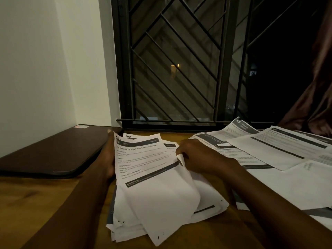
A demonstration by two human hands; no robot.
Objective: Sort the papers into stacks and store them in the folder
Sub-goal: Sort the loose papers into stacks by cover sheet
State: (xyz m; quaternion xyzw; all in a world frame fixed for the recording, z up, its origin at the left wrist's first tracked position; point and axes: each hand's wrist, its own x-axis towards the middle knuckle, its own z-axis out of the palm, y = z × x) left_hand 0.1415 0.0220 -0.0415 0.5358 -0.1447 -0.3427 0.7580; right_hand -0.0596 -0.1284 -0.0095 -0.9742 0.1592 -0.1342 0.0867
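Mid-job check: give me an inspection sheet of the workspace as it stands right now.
Surface: wooden table, dimly lit.
Job's things: untidy central stack of printed papers, its top sheet lifted; more loose sheets spread at right; dark flat case, closed, at left, possibly the folder.
Clutter: nothing seen.
Hands: left hand holds the top sheet's left edge; right hand pinches its right edge.
Cables: nothing seen.
Surroundings: white wall, barred window dark outside, brown curtain.
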